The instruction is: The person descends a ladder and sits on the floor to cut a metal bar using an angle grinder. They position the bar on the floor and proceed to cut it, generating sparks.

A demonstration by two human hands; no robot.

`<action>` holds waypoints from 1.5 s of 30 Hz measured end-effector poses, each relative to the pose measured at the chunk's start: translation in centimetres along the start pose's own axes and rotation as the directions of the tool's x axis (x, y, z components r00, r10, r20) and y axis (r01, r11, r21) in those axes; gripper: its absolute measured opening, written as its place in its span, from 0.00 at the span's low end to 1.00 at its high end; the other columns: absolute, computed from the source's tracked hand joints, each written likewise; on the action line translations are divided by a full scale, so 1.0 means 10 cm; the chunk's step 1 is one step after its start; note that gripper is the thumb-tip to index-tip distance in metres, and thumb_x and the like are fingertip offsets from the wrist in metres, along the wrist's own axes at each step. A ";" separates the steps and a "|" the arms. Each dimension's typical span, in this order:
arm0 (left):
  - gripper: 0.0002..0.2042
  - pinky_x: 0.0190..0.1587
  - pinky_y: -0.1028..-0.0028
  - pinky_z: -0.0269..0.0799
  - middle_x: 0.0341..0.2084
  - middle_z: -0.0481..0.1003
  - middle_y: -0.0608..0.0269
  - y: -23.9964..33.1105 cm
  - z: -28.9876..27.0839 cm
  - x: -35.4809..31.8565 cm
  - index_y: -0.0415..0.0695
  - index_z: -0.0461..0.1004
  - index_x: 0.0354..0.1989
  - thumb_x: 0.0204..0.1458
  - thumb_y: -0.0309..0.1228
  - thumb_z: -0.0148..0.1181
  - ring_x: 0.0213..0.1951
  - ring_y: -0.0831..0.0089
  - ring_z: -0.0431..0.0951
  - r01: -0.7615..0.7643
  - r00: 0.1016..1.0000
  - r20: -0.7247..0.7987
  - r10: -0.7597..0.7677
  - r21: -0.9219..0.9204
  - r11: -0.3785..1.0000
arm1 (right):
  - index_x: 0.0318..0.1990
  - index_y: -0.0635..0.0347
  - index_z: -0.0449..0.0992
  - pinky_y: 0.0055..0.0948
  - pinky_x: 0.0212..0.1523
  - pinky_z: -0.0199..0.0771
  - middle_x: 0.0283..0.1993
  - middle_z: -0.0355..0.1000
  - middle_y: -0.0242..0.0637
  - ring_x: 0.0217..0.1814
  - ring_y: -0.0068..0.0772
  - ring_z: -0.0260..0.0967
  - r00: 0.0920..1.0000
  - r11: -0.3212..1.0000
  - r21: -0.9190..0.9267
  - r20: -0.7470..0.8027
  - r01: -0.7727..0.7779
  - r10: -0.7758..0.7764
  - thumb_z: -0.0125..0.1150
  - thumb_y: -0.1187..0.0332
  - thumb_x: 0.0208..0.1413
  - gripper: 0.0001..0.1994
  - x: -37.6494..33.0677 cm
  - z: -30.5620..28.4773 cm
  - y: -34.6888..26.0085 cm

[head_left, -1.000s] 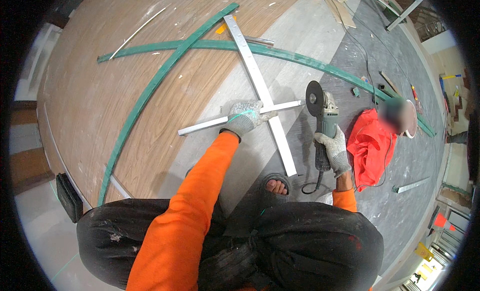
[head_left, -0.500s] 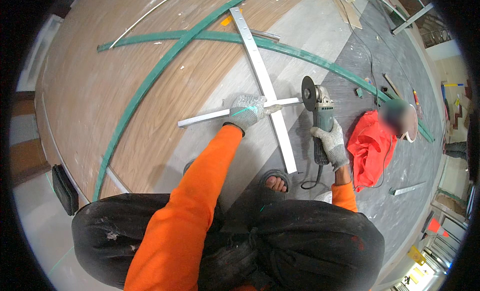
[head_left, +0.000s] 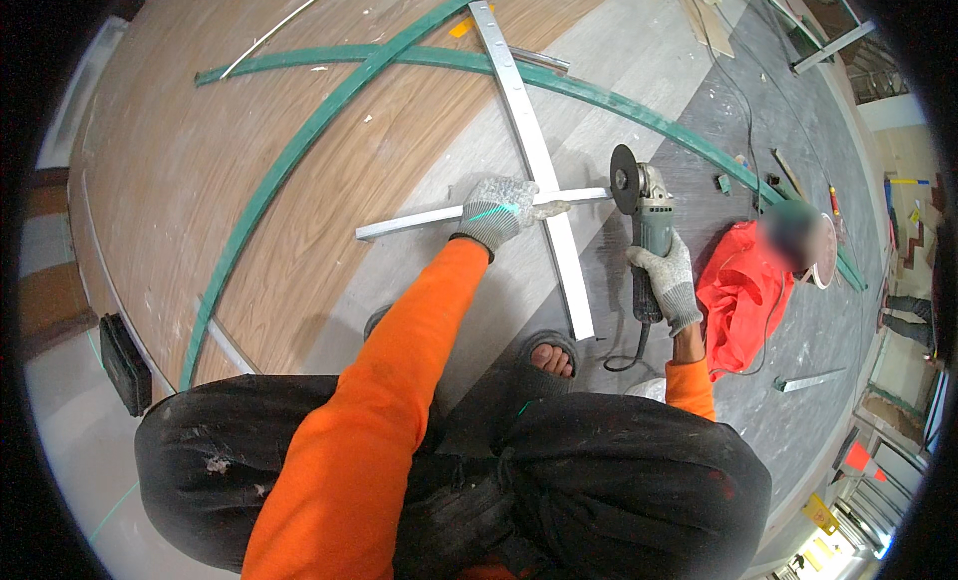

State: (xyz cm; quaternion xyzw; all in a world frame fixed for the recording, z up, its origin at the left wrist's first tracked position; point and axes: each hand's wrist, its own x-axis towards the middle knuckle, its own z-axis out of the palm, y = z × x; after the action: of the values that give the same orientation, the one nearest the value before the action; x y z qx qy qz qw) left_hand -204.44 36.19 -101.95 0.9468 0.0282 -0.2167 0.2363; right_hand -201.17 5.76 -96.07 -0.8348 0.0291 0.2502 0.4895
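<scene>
Floorboards in tan, pale grey and dark tones (head_left: 329, 196) spread beneath the work, bending toward the rim of the view. Taking the left hand (head_left: 499, 211) as the dial's centre, its gloved fingers are closed around a short metal bar (head_left: 409, 222), which runs from 9 o'clock to 3 o'clock. That bar lies across a longer pale metal bar (head_left: 524, 116), stretching from 12 o'clock to 5 o'clock. At 3 o'clock, the right hand (head_left: 667, 281), also gloved, is wrapped around the body of an angle grinder (head_left: 654, 226). Its dark disc (head_left: 625, 179) stands upright just beside the short bar's end; whether they touch, I cannot tell. Two green strips (head_left: 269, 196) cross at 11 o'clock. Red cloth (head_left: 738, 290) lies crumpled between 3 and 4 o'clock, near the grinder. At 5 o'clock is a sandalled foot (head_left: 552, 360), and farther out at 4 o'clock an orange cone (head_left: 860, 458).
</scene>
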 end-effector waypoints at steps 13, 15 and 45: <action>0.35 0.54 0.54 0.78 0.42 0.84 0.47 -0.04 0.04 -0.02 0.48 0.82 0.46 0.62 0.69 0.46 0.48 0.53 0.85 -0.040 0.998 -0.055 0.041 0.022 0.999 | 0.58 0.64 0.75 0.31 0.48 0.79 0.47 0.80 0.37 0.44 0.29 0.77 1.000 0.999 -0.021 0.011 0.028 -0.027 0.74 0.71 0.51 0.26 -0.05 0.00 -0.10; 0.34 0.53 0.54 0.79 0.42 0.84 0.47 -0.03 0.04 -0.02 0.48 0.82 0.46 0.62 0.68 0.46 0.47 0.53 0.85 -0.031 0.998 -0.055 0.032 0.019 0.999 | 0.58 0.64 0.75 0.32 0.49 0.78 0.48 0.80 0.38 0.45 0.29 0.77 1.000 1.000 -0.022 0.019 -0.016 0.016 0.75 0.70 0.51 0.26 -0.06 0.00 -0.15; 0.27 0.56 0.54 0.78 0.47 0.84 0.53 0.03 -0.05 -0.04 0.53 0.81 0.51 0.62 0.63 0.54 0.51 0.54 0.83 0.025 1.000 0.015 -0.026 0.011 1.000 | 0.59 0.62 0.76 0.31 0.53 0.75 0.48 0.79 0.35 0.47 0.29 0.75 0.999 0.998 0.040 0.005 0.050 -0.051 0.73 0.71 0.52 0.25 -0.04 0.02 -0.08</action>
State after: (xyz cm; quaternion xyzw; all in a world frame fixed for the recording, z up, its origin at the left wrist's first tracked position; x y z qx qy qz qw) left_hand -204.52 36.14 -101.24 0.9459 0.0373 -0.2272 0.2287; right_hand -201.39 6.27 -95.34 -0.8248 0.0115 0.2395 0.5121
